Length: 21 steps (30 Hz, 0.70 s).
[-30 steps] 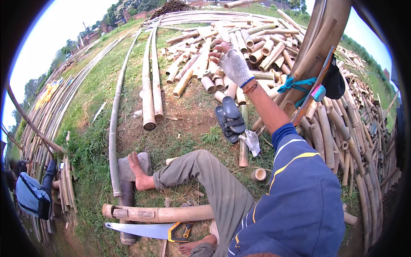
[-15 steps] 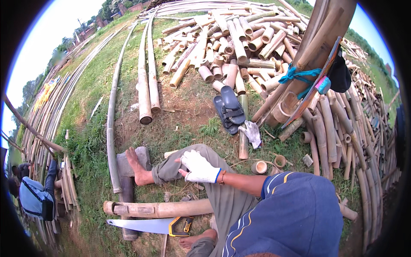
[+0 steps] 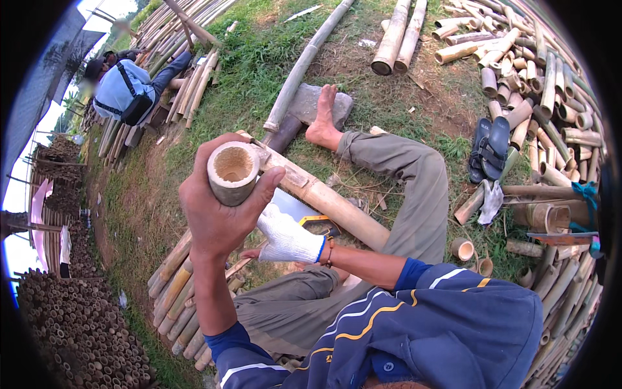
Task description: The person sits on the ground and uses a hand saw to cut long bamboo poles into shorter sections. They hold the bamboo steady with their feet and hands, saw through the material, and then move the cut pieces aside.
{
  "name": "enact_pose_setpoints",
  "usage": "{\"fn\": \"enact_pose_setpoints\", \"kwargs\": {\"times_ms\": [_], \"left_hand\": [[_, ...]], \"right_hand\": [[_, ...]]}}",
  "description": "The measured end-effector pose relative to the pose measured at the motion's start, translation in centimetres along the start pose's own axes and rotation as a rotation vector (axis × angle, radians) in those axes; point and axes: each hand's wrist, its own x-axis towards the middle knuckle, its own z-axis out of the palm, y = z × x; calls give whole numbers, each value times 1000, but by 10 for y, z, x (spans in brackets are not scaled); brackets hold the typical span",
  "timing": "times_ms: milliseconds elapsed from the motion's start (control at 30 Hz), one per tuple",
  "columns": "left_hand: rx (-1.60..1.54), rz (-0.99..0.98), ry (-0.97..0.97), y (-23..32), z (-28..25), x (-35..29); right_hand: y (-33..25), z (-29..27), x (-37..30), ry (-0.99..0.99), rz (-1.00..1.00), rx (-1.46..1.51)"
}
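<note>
My bare left hand (image 3: 217, 207) is raised and closed around a short bamboo piece (image 3: 223, 189), its round hollow end facing up. Just below it, my right hand (image 3: 291, 238) wears a white fingerless-tipped glove; its thumb stands apart, while its other fingertips are partly hidden behind the left hand. Beneath the hands lies a handsaw (image 3: 293, 206) with a yellow and black handle, its blade partly covered. Alongside the saw, a thick bamboo pole (image 3: 337, 206) with cutouts near its far end runs diagonally to my leg.
A grey stone block (image 3: 342, 107) lies by my bare foot. Black sandals (image 3: 489, 149) and a white glove (image 3: 491, 202) are at right, before a bamboo heap (image 3: 557, 97). Cut bamboo lengths (image 3: 188, 311) lie at lower left. A person in light blue (image 3: 126, 87) sits far left.
My view has swung left. The left hand has come into sight, raised with the bamboo piece. My gloved right hand has moved from my knee to beside the saw and left hand.
</note>
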Motion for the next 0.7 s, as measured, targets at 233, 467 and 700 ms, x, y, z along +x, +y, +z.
{"fn": "enact_pose_setpoints", "kwargs": {"times_ms": [233,467,700], "left_hand": [[106,-278,-99,-120,28,-44],[646,-828,-374,-252,1,-177],[706,-682,-291,-294,42,-130]], "right_hand": [[124,-14,39,-3,447,950],[216,-97,157,179,693,1379],[272,-40,101,-2,756,1309]]}}
